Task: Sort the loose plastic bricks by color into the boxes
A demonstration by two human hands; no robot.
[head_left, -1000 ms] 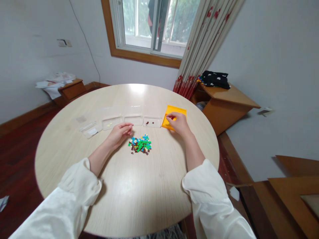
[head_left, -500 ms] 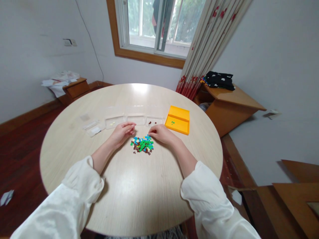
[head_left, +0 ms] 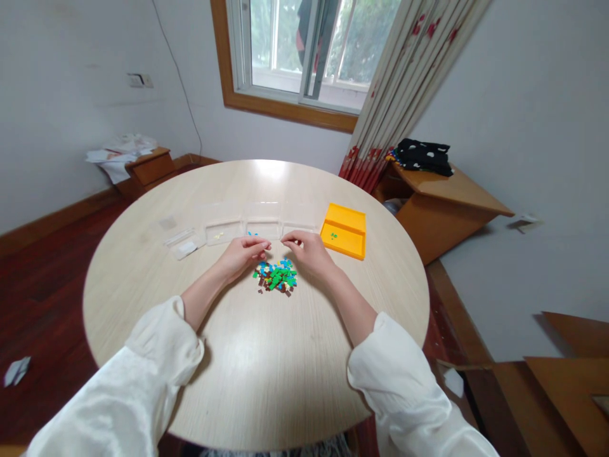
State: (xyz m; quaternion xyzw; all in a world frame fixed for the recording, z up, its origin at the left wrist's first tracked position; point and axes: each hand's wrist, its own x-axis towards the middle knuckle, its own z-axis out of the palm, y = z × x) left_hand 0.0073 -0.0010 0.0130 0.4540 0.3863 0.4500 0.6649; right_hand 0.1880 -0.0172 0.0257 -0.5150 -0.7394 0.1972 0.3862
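Note:
A loose heap of small building bricks [head_left: 276, 276] in green, brown, blue and pale yellow lies on the table between my hands. My left hand [head_left: 243, 255] is just beyond its left side, thumb and fingers pinched together. My right hand [head_left: 308, 251] faces it on the right, its fingertips pinched too. A small gap parts the two sets of fingertips; anything held in them is too small to make out. Behind my left hand, a few blue pieces [head_left: 253, 233] lie in the middle clear box [head_left: 271, 230]. My right hand partly covers another clear box [head_left: 299, 227].
An open yellow box [head_left: 343, 219] with a few green pieces stands at the right on the round table [head_left: 266, 374]. A clear box [head_left: 223, 231] at the left holds pale yellow pieces. Beside it lies another clear container [head_left: 181, 244]. A wooden cabinet [head_left: 447, 203] stands beyond the table.
My hands have moved closer together, above the heap's far edge. Blue pieces now show in the middle clear box. My right hand now hides the brown pieces in the right clear box.

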